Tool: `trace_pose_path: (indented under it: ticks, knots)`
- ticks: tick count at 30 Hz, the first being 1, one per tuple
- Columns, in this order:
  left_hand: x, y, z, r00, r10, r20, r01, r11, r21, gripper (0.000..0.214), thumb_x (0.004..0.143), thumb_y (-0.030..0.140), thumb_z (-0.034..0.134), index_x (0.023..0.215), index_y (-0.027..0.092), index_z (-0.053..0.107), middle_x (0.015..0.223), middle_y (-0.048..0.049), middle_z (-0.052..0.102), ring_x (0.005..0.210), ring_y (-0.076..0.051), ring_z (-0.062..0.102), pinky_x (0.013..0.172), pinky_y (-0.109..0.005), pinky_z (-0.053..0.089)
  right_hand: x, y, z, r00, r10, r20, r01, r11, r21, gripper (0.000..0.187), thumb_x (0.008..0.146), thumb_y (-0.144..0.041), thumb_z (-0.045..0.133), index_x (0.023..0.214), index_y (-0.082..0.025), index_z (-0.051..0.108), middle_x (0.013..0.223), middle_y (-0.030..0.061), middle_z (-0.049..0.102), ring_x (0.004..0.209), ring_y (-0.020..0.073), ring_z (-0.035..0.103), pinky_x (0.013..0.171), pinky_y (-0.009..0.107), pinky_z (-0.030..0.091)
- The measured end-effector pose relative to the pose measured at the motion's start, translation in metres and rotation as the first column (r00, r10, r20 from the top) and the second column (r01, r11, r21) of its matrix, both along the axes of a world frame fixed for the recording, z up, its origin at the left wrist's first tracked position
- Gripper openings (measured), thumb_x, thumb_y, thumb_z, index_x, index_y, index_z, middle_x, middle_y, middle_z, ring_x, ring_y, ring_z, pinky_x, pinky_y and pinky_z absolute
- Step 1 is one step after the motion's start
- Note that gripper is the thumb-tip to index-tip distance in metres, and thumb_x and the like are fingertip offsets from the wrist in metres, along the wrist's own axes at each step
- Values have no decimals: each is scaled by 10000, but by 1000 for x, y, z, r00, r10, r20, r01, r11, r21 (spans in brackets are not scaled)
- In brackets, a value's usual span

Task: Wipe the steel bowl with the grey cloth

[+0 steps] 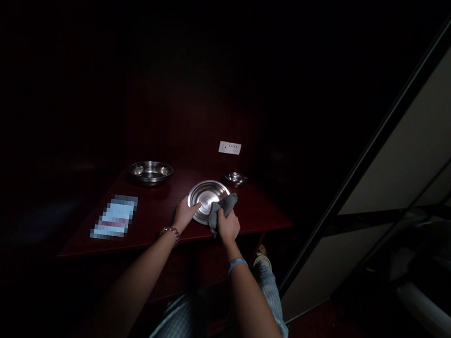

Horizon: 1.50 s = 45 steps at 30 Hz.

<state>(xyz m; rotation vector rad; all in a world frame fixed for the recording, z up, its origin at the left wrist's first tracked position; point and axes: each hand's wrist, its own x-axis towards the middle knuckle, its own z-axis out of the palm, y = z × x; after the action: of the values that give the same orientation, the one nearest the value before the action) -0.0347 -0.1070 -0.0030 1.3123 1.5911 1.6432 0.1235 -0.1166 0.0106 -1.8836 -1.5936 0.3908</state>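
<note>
Round steel plate (205, 191) lying face up, no long axis, on the red desk (255, 211), left hand (184, 213) open with fingers extended onto its middle, right hand (227, 227) clenching a gray cloth (220, 209) against its rim, both forearms reaching forward

Our left hand (185, 214) rests its fingers on a shallow steel dish (208, 195), while our right hand (228, 227) grips a grey cloth (224, 207) against the dish's right edge, above a dark red wooden table (257, 211). Farther back sit a wider steel bowl (150, 172) and a little steel dish (235, 179); a pixelated packet (114, 217) lies to our left, and a white wall socket (230, 147) shows behind
</note>
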Motion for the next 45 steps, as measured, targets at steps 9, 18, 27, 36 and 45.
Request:
trace_pose_path:
  ticks: [9,18,27,36,45]
  knots:
    - [-1,2,-3,1000,-8,3,8,1000,30,227,779,265,760,977,164,720,1001,-107,806,969,-280,755,902,-375,591,-1,0,-1,1000,2,-2,-2,1000,0,414,1053,-434,456,1253,-165,697,1144,137,777,1076,251,752,948,321,543]
    - [-1,1,-2,999,-40,15,40,998,43,337,798,368,802,1026,130,732,1053,-152,796,1009,-305,751,926,-405,578,-1,0,0,1000,13,14,-13,1000,0,431,1053,-438,442,1264,-163,698,1175,147,779,1094,273,751,943,332,539]
    - [-2,3,-5,1000,-28,9,28,997,66,287,800,334,772,1011,146,720,1048,-135,800,990,-276,753,912,-371,575,0,0,-1,1000,21,10,-21,1000,13,422,1053,-445,452,1256,-163,691,1170,144,781,1091,263,750,935,314,536]
    - [-1,4,-6,1000,-19,17,18,999,44,296,792,368,767,1003,169,709,1058,-139,804,997,-278,758,880,-346,571,0,0,-3,1000,16,23,-17,1000,17,434,1055,-447,446,1262,-156,693,1161,154,783,1083,272,755,921,321,538]
    - [-2,6,-7,999,-33,24,32,998,46,266,785,335,764,983,168,707,1051,-145,805,990,-274,764,858,-321,567,6,-6,-5,995,76,60,-78,996,45,408,1066,-428,450,1299,-176,670,1163,128,784,1069,246,754,900,288,526]
